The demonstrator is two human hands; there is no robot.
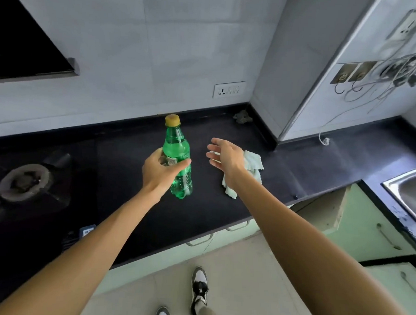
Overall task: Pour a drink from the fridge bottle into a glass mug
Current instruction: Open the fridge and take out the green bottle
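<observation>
A green plastic bottle [178,155] with a yellow cap stands upright over the black countertop [132,201], liquid showing inside it. My left hand [159,173] is wrapped around its middle, over the label. My right hand [224,155] hovers just to the right of the bottle, fingers spread and holding nothing, a short gap away from it. The cap is screwed on. No glass mug is in view.
A crumpled pale cloth [247,174] lies on the counter under my right wrist. A gas burner [23,182] sits at the left, a steel sink [410,189] at the far right. Wall sockets and hanging cables are on the right wall. Pale green cabinets stand below.
</observation>
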